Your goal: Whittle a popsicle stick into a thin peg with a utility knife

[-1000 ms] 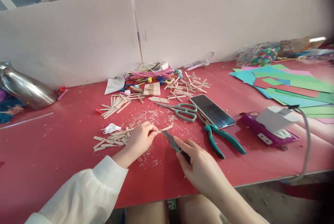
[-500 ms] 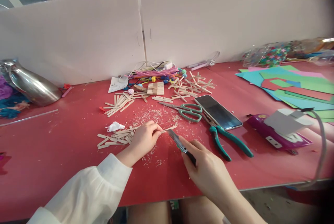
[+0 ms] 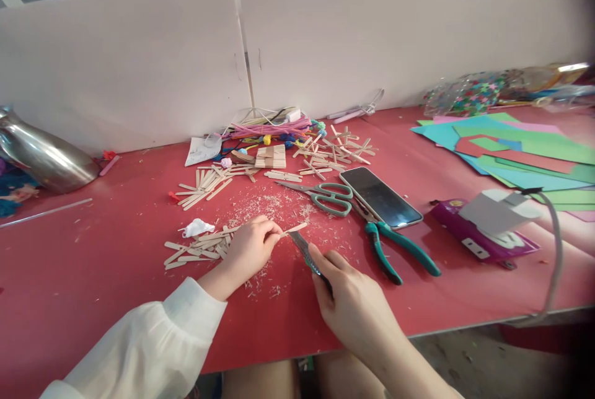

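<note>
Pinched in my left hand [image 3: 252, 249] is a thin wooden craft stick [image 3: 297, 227], its free end pointing right and slightly away. My right hand [image 3: 349, 292] grips a utility knife [image 3: 312, 258] by its dark handle. The knife's blade meets the stick or lies right beside it, close to my left fingertips; exact contact is too small to tell. Wood shavings [image 3: 267, 204] are scattered over the red table [image 3: 116, 263] around both hands. A pile of craft sticks [image 3: 198, 249] lies partly hidden behind my left hand, with a crumpled white scrap [image 3: 198, 227] beside it.
Green-handled scissors [image 3: 332, 197], teal-handled pliers [image 3: 402, 247] and a phone [image 3: 382, 197] lie beyond my right hand. A purple packet [image 3: 488, 235] and coloured paper [image 3: 511, 148] are farther right. More sticks [image 3: 209, 183] lie behind; a metal jug [image 3: 49, 154] is at left.
The whole view has shifted slightly, so objects appear a little farther left. My right hand and the knife have tilted a little against the stick; both grips are unchanged.
</note>
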Demonstrator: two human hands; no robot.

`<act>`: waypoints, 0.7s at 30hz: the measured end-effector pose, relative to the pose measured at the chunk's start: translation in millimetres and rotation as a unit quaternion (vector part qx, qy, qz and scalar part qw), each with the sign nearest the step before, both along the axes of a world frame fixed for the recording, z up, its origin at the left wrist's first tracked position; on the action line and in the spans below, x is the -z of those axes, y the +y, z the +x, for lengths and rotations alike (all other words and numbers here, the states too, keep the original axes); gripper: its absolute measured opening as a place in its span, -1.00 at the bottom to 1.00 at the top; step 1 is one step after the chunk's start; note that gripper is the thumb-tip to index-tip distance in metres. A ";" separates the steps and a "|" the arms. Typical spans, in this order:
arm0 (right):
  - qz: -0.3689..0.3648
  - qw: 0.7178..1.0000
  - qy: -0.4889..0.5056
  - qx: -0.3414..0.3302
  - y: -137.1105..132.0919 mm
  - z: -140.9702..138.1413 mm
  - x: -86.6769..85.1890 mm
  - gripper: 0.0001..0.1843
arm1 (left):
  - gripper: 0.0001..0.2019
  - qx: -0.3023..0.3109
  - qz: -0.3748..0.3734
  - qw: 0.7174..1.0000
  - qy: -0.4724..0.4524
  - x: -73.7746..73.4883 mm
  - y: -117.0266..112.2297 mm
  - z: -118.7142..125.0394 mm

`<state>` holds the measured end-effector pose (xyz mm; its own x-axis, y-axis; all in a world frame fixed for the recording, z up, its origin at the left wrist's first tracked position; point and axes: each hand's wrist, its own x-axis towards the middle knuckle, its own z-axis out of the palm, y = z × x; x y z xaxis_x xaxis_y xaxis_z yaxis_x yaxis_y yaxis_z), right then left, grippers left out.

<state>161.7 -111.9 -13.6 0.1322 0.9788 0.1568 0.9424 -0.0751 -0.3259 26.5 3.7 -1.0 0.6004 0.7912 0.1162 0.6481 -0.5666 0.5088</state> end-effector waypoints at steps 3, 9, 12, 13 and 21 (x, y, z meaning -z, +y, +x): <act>-0.020 1.000 0.005 0.013 -0.5 -0.9 -1.0 -0.52 | -0.87 -0.005 0.007 1.000 -0.002 0.6 0.3 0.0; 0.011 0.998 0.063 0.011 -2.4 4.8 1.5 -0.54 | -0.87 -0.010 0.005 1.000 0.001 0.1 -0.1 0.3; 0.033 0.996 0.079 0.021 -3.4 6.5 3.3 -0.54 | -0.88 -0.010 0.004 1.000 0.006 -0.4 -0.4 0.2; 0.040 0.996 0.077 0.022 -3.6 6.5 3.6 -0.54 | -0.88 -0.010 0.003 1.000 0.008 -0.5 -0.4 0.2; 0.103 0.995 0.015 0.005 -3.0 4.6 5.3 -0.57 | -0.87 -0.002 -0.005 1.000 0.010 -0.3 0.4 -0.6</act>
